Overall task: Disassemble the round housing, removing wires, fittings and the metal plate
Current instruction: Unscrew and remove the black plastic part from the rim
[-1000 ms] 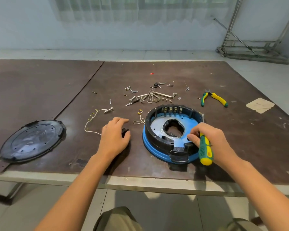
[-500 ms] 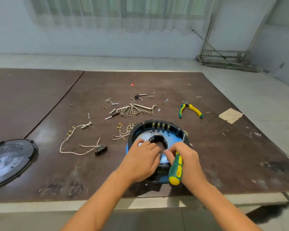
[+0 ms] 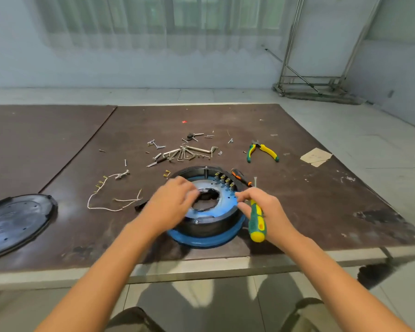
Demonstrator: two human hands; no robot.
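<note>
The round black and blue housing [image 3: 206, 232] sits near the table's front edge. Inside it a pale metal plate [image 3: 223, 202] surrounds a dark centre hole, with a row of brass terminals [image 3: 224, 180] at the back right. My left hand [image 3: 170, 202], blurred with motion, lies over the housing's left side, fingers reaching the plate. My right hand [image 3: 261, 209] grips a green and yellow screwdriver [image 3: 256, 221] at the housing's right rim, its fingertips touching the plate's edge. A removed white wire [image 3: 110, 200] with brass ends lies to the left.
A black round cover [image 3: 15, 221] lies at the table's left edge. Several screws and hex keys [image 3: 185, 152] are scattered behind the housing. Green and yellow pliers [image 3: 261, 152] lie at the back right, with a second, orange-handled screwdriver [image 3: 240, 176] beside the housing. A cardboard scrap [image 3: 315, 156] lies further right.
My left hand left the small black part and wire on the table and moved onto the housing. The housing has turned, so the terminals now sit at the back right. The head camera shifted.
</note>
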